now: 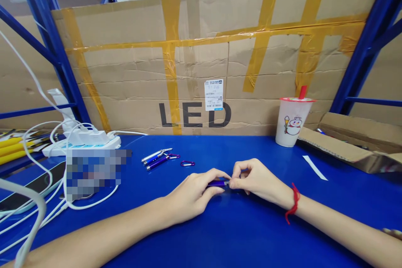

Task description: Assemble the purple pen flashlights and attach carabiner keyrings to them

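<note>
My left hand (191,194) is closed around a small purple keychain flashlight (217,183), held just above the blue table (220,234). My right hand (256,180) pinches the flashlight's right end with thumb and fingertips; a red string circles that wrist. Beyond my hands lie three more small flashlights (157,158), silver and purple, and a loose purple carabiner clip (187,163).
A taped cardboard sheet marked LED (194,114) stands behind the table. A white lidded cup with a red straw (292,122) sits back right, beside an open cardboard box (351,140). A white power strip with plugs and cables (83,139) lies at left. A white paper strip (315,168) lies right.
</note>
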